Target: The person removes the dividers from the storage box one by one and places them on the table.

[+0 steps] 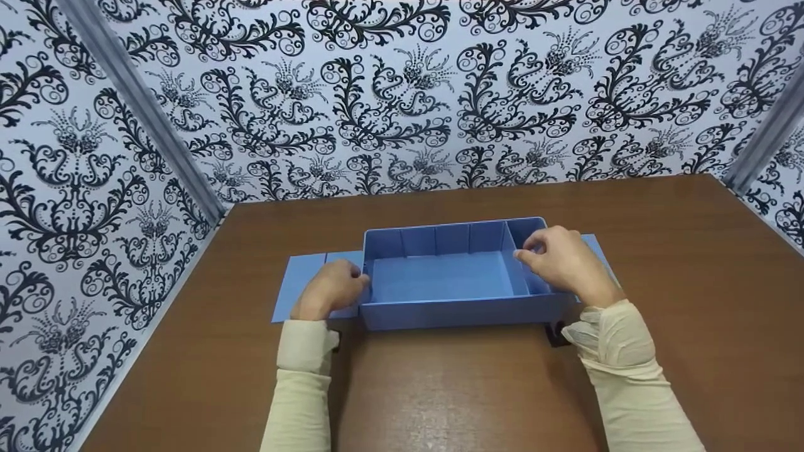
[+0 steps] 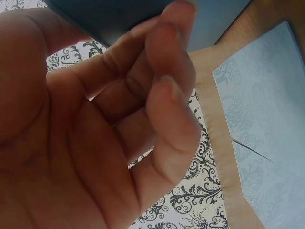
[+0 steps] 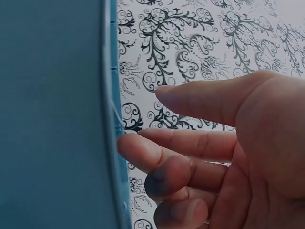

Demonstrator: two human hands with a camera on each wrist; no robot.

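Observation:
A blue rectangular box [image 1: 440, 312] with raised walls stands in the middle of the table in the head view. A divider [image 1: 516, 260] sets off a narrow compartment at its right end. My left hand [image 1: 333, 285] is at the box's left wall. In the left wrist view its fingers curl at the dark blue wall [image 2: 114, 19], whose edge partly covers the thumb, and they pinch it. My right hand [image 1: 559, 257] hovers over the narrow compartment, fingertips close to the divider. Thumb and fingers stand apart in the right wrist view, beside the box's wall [image 3: 52, 114].
A flat blue panel [image 1: 298, 282] with a slit lies left of the box, and another blue panel [image 1: 601, 251] shows at its right. The brown table [image 1: 452, 389] meets black-and-white patterned walls [image 1: 414, 100] at the back and sides.

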